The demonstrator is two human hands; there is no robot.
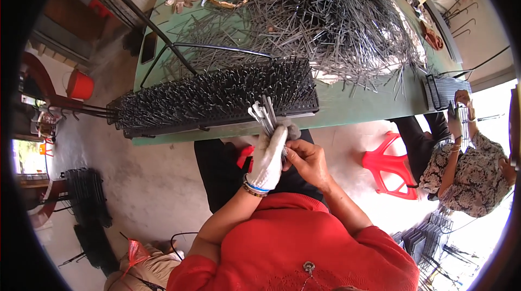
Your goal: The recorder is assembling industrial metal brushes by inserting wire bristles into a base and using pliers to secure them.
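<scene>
My left hand (269,159), in a white knitted glove, is closed around a bundle of thin grey metal strips (262,115) whose upper ends fan out above the fist. Bare, my right hand (308,160) pinches at the strips' lower ends, close against the glove; its fingertips are partly hidden. Just beyond both hands, a long black rack (217,95) lies along the table's near edge, densely filled with small upright dark pieces with bent tips. A black wire frame rises from its far side.
Across the green table (358,107) spreads a large heap of loose metal strips (336,19). Work gloves (183,0) lie at the far left. At right, another person (471,171) handles strips by a smaller rack (442,91), near a red stool (388,163). A red bucket (80,84) is at left.
</scene>
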